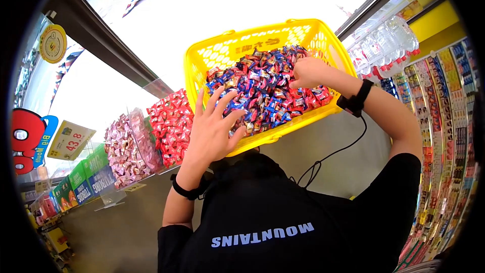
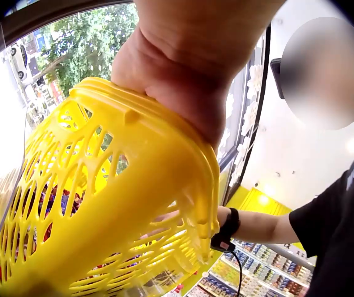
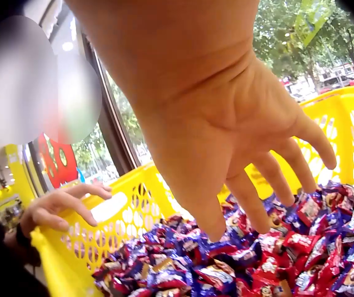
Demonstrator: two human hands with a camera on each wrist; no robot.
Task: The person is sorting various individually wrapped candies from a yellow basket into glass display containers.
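Note:
A yellow plastic shopping basket [image 1: 202,50] with perforated walls holds a heap of small wrapped candies [image 1: 268,88] in blue, red and purple. My left hand [image 1: 214,121] lies over the basket's left rim, fingers spread. From the left wrist view, the heel of that hand is right at the rim above the yellow wall [image 2: 146,192]. On the basket's right side, my right hand [image 1: 308,72] reaches down to the heap. Its fingers point down, apart from one another, with the tips at the candies in the right wrist view; nothing shows gripped in them.
Left of the basket, clear bins hold red-wrapped candies [image 1: 171,124] and pink-wrapped candies [image 1: 124,146]. A price card [image 1: 71,140] stands farther left. Racks of packaged goods [image 1: 439,116] line the right side, with bottles [image 1: 384,43] by the window. A cable [image 1: 333,151] hangs from my right wrist.

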